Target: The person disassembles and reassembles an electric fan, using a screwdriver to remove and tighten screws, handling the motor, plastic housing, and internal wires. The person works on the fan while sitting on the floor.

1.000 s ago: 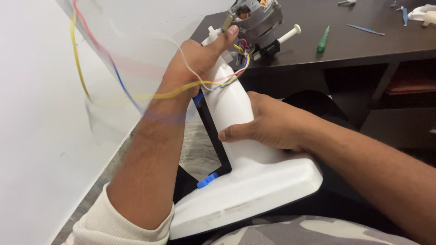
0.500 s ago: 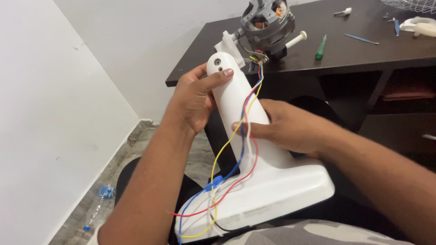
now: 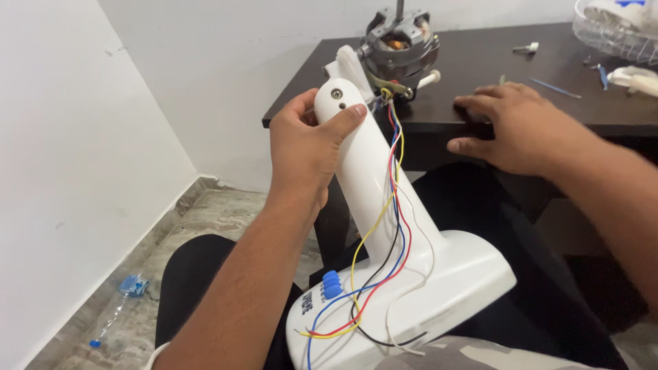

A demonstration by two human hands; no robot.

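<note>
My left hand (image 3: 308, 147) grips the upper neck of a white fan stand (image 3: 384, 212), thumb near a screw at its rounded top. The stand's flat base (image 3: 452, 288) rests on my lap, with blue switch buttons (image 3: 331, 284) on it. Coloured wires (image 3: 391, 226) run loose from the stand's top down over the base. A grey fan motor (image 3: 399, 42) sits on the dark table's corner, just behind the stand's top. My right hand (image 3: 514, 123) lies flat over the table edge with fingers spread, holding nothing.
On the dark table (image 3: 480, 75) lie a small white knob (image 3: 528, 47), a thin blue tool (image 3: 555, 87) and a wire fan guard (image 3: 613, 31) at the far right. A plastic bottle (image 3: 120, 301) lies on the floor by the white wall.
My right hand has let go of the stand's neck and moved up onto the table edge. My left hand stays on the stand's top. The view has shifted left.
</note>
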